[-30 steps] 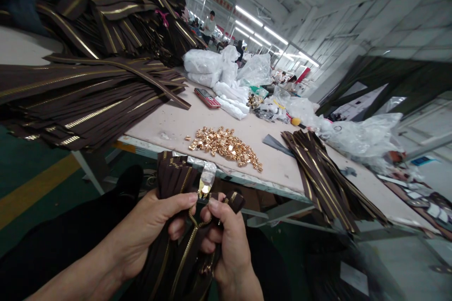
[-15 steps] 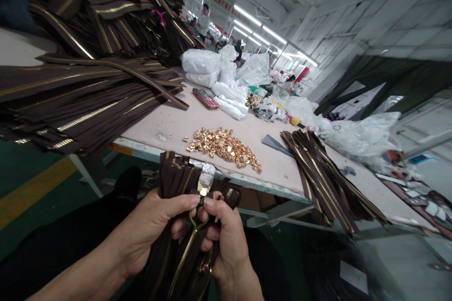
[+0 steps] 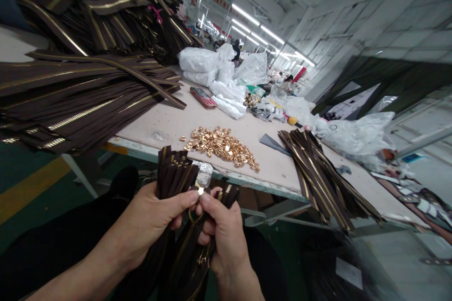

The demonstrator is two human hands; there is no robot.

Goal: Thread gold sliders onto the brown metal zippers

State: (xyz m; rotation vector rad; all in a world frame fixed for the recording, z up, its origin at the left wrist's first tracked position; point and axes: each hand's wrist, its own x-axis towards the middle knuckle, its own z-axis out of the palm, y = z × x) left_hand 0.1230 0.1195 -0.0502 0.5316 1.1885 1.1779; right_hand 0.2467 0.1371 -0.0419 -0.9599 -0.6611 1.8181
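Right now, both hands are curled shut and close together above the person's dark trousers (image 3: 45, 249). The left hand (image 3: 155, 225) grips a bunched fold of brown zippers (image 3: 173, 178) with gold teeth, its thumb pressed across them. The right hand (image 3: 224, 233) pinches more of the zipper tape, its thumb tip just beside the left thumb. A small gold zipper slider (image 3: 200, 191) shows between the two thumbs. Just past the near edge of the worktable (image 3: 141, 124), a loose heap of gold sliders (image 3: 221, 146) lies on the surface. A bundle of zippers (image 3: 318, 178) sits toward the right, a far larger stack (image 3: 81, 99) overhangs the left edge, and a red mobile phone (image 3: 204, 97) lies near white plastic bags (image 3: 197, 60) toward the far end.
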